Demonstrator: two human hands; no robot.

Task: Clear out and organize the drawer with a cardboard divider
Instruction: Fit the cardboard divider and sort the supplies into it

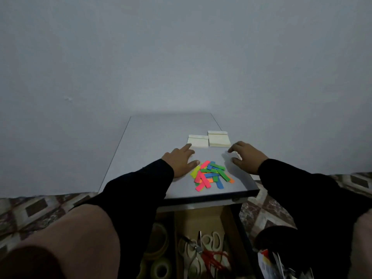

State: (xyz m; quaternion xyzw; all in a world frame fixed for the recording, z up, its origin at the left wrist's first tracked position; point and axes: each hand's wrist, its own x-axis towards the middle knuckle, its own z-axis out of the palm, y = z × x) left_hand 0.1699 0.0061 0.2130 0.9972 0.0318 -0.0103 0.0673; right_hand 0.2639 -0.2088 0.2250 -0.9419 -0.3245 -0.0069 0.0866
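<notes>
Two hands, left (179,160) and right (246,156), spread empty-gripped on the bench (141,154) flanking loose strips (211,175), apparently to gather them; the divided drawer (198,238) stands open below.

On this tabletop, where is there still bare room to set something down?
The left and far part of the tabletop is bare, bordered by the left hand and the two pale notepads. A small patch lies between both hands. The near right is crowded by the coloured paper strips and the right hand.
</notes>
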